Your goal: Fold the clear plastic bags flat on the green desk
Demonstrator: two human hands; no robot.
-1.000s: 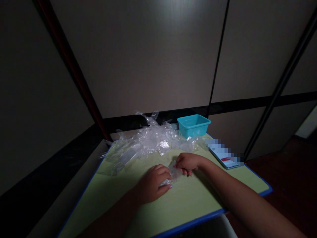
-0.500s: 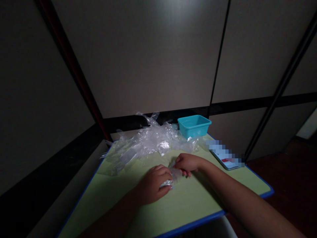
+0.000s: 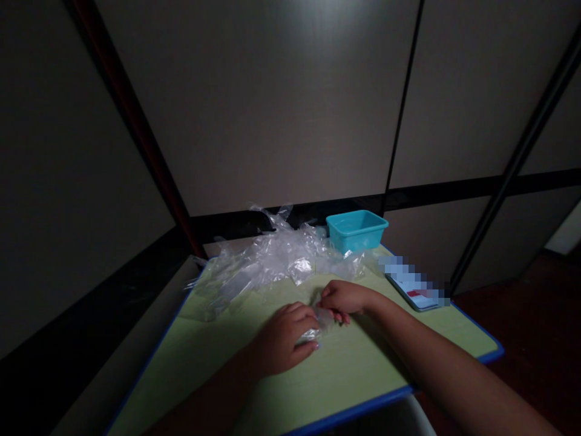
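Landmark: green table (image 3: 363, 363), blue edging. Left hand (image 3: 288, 338), near middle of table: fingers curled over 1 small clear plastic piece (image 3: 325, 320), gripping it. Right hand (image 3: 344, 298): fingertips pinching same piece at its far side; other fingers curled. Piece lies between 2 hands, just above or on table; cannot tell which. Heap of clear plastic (image 3: 281, 257): far side of table. Turquoise basket (image 3: 356, 233): upright, table's far right corner. Phone (image 3: 415, 287): table's right edge, screen up.
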